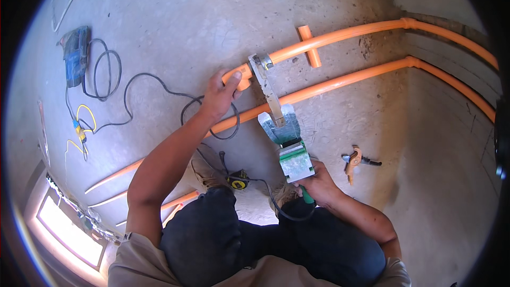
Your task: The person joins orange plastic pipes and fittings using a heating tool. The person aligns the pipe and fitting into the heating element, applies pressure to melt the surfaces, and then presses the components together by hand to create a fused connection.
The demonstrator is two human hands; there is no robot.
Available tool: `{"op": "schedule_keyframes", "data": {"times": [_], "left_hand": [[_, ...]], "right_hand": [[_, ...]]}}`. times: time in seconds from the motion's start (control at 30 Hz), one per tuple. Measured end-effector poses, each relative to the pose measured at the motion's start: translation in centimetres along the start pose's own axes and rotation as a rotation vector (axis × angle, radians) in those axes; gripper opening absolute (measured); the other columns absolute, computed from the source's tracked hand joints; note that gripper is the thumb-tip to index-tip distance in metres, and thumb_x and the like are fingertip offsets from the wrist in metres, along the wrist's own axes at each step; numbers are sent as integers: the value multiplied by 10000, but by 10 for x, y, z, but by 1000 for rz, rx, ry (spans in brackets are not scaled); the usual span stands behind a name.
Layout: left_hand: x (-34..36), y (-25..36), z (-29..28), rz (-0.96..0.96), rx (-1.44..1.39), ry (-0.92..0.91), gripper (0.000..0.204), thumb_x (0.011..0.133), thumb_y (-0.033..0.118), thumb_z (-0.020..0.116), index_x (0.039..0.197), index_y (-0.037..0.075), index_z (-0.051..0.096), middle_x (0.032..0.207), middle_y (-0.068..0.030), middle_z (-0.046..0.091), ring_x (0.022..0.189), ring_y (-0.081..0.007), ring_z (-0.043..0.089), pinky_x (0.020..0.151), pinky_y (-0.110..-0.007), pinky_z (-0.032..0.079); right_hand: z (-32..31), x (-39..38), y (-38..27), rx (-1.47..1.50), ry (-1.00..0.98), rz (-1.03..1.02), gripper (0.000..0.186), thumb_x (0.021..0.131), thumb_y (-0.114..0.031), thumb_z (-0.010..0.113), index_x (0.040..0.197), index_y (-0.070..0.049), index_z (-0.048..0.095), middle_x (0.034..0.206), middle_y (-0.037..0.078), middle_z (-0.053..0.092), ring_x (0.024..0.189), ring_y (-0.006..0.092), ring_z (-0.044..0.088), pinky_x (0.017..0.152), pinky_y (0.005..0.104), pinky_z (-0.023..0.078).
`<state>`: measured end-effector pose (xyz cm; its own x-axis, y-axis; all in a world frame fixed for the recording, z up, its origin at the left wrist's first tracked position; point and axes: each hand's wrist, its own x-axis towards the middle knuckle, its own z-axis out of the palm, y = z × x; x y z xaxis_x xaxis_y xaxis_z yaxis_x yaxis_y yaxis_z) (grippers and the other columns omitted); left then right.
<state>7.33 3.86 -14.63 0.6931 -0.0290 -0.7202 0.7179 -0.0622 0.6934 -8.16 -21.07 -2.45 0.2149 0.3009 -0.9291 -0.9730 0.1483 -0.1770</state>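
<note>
My left hand (218,95) grips an orange pipe fitting (244,74) and holds it against one side of the flat metal heating plate of a pipe welding tool (296,162). On the plate's other side, the end of a long orange pipe (340,36) meets a round metal socket. My right hand (323,185) is closed around the tool's green handle (307,195), near my right knee. The tool slants up and left across a second orange pipe (340,83). How deep the fitting and the pipe sit on the plate cannot be made out.
A short orange pipe piece (309,47) lies by the upper pipe. Pipe cutters (354,162) lie at right, a tape measure (237,179) by my feet. A blue power tool (76,56), black cable (127,98) and yellow connector (81,133) are on the left floor. Both pipes bend at the wall.
</note>
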Motion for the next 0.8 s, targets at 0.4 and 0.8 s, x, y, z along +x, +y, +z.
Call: {"op": "schedule_keyframes", "data": {"times": [0.4, 0.8], "left_hand": [[-3, 6, -1, 5, -16, -26, 482, 984, 383, 657, 1205, -33, 557, 819, -15, 558, 661, -84, 514, 597, -238, 446], [18, 3, -25, 16, 162, -259, 457, 987, 407, 639, 1149, -19, 598, 817, -31, 620, 700, -81, 577, 631, -251, 488]], "right_hand": [[-1, 2, 0, 36, -17, -3, 176, 880, 13, 668, 1027, -17, 576, 724, 50, 578, 582, 130, 554, 510, 277, 456], [-2, 1, 2, 32, 14, -18, 146, 880, -6, 687, 1015, -31, 639, 745, 43, 618, 568, 113, 570, 493, 271, 455]]}}
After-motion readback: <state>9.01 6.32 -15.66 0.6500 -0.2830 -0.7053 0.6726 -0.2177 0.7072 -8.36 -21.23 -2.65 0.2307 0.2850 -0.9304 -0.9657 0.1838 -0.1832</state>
